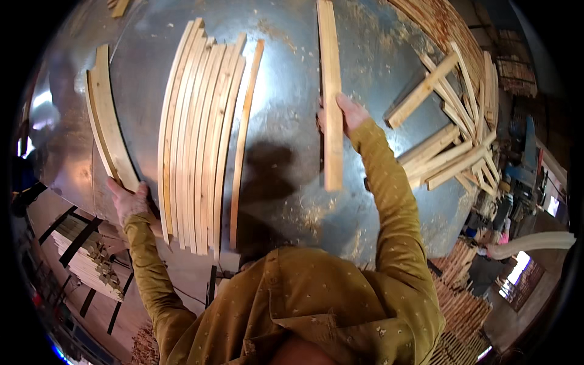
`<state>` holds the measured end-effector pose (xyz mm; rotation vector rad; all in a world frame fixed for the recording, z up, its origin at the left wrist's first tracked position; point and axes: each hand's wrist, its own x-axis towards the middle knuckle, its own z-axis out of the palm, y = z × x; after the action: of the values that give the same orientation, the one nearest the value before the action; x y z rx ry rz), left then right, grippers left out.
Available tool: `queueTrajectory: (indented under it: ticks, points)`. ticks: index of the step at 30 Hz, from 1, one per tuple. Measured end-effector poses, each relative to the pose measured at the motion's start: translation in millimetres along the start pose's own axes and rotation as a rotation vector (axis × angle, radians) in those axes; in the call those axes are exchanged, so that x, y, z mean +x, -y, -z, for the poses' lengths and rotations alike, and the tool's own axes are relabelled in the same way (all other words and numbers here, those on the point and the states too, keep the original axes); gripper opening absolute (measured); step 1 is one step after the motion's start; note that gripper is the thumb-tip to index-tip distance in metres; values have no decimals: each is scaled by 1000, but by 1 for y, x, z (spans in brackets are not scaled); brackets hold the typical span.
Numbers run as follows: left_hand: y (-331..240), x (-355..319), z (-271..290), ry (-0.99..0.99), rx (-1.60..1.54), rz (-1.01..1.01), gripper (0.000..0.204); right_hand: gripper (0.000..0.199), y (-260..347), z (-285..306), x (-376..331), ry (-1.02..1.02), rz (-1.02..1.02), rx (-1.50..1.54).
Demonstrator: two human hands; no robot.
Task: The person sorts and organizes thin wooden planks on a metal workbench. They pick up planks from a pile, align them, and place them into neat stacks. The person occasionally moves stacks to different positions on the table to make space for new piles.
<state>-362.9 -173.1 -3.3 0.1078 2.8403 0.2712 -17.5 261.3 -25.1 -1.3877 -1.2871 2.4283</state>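
Observation:
My right hand (351, 114) grips a straight-looking wooden slat (331, 131) near its middle, thumb on the near side and fingers partly hidden behind it. At the left, my left hand (129, 199) is at the near end of two wooden slats (111, 121) lying side by side, with thumb and fingers around that end. Between the hands lies a row of several wooden slats (198, 140) packed edge to edge. One narrow slat (245, 146) lies a little apart on that row's right side.
A loose heap of wooden pieces (447, 159) lies on the right of the metal table (286, 121). Sawdust (313, 216) is scattered over the tabletop. Stacked wood (85, 261) stands below on the left, with more stacks (465, 304) at the lower right.

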Motion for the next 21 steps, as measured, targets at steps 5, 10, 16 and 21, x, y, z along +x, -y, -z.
queueTrajectory:
  ticks: [5, 10, 16, 21]
  points:
    - [18, 9, 12, 32, 108, -25, 99, 58, -13, -17, 0, -907, 337, -998]
    - [103, 46, 11, 241, -880, -170, 78, 59, -26, -6, -29, -1089, 790, -767]
    - [129, 52, 32, 1196, -1437, -224, 82, 67, -96, -72, -79, -858, 246, -1353]
    - [77, 12, 32, 1104, -1667, -164, 80, 56, -33, -81, -78, -62, 407, 217]
